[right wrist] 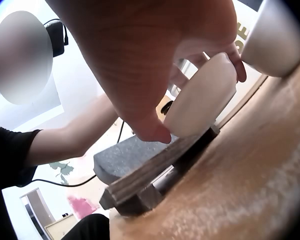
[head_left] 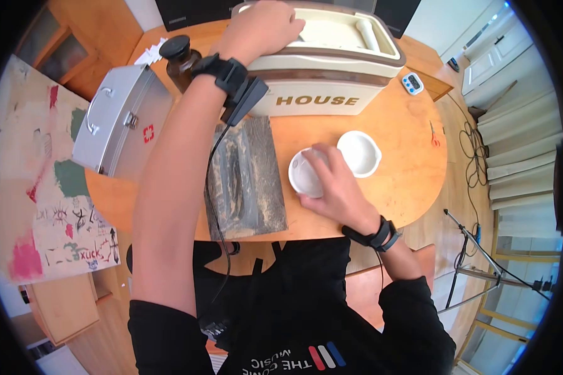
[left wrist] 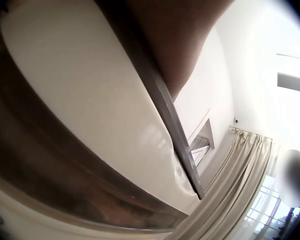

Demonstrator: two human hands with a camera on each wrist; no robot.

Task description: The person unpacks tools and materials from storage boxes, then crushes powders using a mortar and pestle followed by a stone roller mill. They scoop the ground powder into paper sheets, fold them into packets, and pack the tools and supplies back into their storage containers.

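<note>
My right hand [head_left: 338,187] grips a small white bowl [head_left: 303,174] by its rim, thumb on the near side and fingers on the far side. In the right wrist view the bowl [right wrist: 202,97] leans on edge in the grasp, close beside the grey slab. A second white bowl [head_left: 360,154] with a pouring lip stands on the table just right of it. My left hand [head_left: 266,28] reaches over the top tray of a cream box [head_left: 319,97] lettered HOUSE; its fingertips are hidden. Inside that tray lies a white pestle-shaped rod [head_left: 367,34].
The grey slab [head_left: 270,181] with a dark hollow lies left of the bowls. A silver case [head_left: 122,119] with a red cross and a dark stoppered bottle [head_left: 180,65] stand at left. A timer [head_left: 412,83] and orange scissors [head_left: 435,139] are at right.
</note>
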